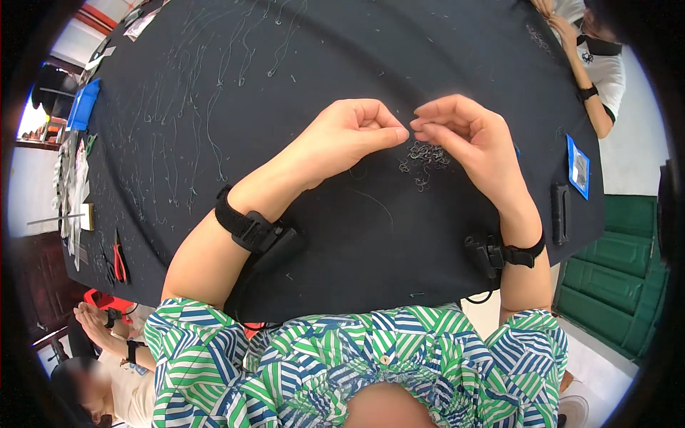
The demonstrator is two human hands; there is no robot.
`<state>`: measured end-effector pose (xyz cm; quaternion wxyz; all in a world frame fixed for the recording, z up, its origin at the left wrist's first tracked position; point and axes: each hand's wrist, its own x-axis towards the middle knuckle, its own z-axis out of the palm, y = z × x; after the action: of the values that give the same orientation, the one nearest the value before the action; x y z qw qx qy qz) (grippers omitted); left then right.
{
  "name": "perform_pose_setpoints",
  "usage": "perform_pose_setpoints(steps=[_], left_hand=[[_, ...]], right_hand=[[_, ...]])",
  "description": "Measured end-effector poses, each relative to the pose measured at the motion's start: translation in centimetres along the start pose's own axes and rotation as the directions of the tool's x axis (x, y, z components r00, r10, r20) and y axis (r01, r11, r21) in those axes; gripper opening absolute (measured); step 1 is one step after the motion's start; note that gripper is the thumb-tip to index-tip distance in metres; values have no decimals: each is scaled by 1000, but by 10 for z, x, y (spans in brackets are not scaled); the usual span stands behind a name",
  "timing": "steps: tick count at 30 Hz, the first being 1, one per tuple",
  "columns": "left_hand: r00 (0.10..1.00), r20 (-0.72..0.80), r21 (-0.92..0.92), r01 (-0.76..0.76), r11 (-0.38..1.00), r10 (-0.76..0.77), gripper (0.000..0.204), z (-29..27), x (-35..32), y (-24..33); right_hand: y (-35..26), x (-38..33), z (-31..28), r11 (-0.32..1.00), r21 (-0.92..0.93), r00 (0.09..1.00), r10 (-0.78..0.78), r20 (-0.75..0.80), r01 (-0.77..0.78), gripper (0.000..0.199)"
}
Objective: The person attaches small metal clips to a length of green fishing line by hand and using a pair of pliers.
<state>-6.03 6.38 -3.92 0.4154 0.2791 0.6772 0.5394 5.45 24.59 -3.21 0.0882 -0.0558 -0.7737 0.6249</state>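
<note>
My left hand (362, 131) is closed in a pinch, thumb against forefinger; whatever lies between the tips is too small to make out. Just to its right, my right hand (471, 135) also has thumb and fingertips drawn together, close to the left fingertips, and what it holds cannot be made out. Beneath the right fingers lies a loose pile of small dark fish hooks (426, 158) on the black cloth. A thin line (378, 202) curves over the cloth below my hands. Both wrists wear black straps with small devices.
Many thin greenish lines (214, 135) with hooks spread over the black tablecloth (335, 250) at left. Red-handled pliers (119, 262) lie by the left edge. A blue packet (579, 167) and a black case (561, 214) lie at right. Other people sit at far right (599, 78) and lower left (118, 385).
</note>
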Motion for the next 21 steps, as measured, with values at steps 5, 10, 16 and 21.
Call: perform_pose_setpoints(steps=[5, 10, 16, 21], left_hand=[[1000, 0, 3, 6, 1000, -6, 16, 0, 1, -2], [1000, 1, 22, 24, 999, -24, 16, -1, 1, -2], [1000, 11, 10, -1, 1000, 1, 16, 0, 3, -4], [1000, 8, 21, -2, 1000, 2, 16, 0, 3, -4]], right_hand=[[3, 1, -4, 986, -147, 997, -70, 43, 76, 18], [7, 3, -3, 974, -184, 992, -128, 19, 129, 17], [7, 2, -4, 962, -232, 990, -142, 14, 141, 17], [3, 1, 0, 983, -178, 997, -58, -43, 49, 16]])
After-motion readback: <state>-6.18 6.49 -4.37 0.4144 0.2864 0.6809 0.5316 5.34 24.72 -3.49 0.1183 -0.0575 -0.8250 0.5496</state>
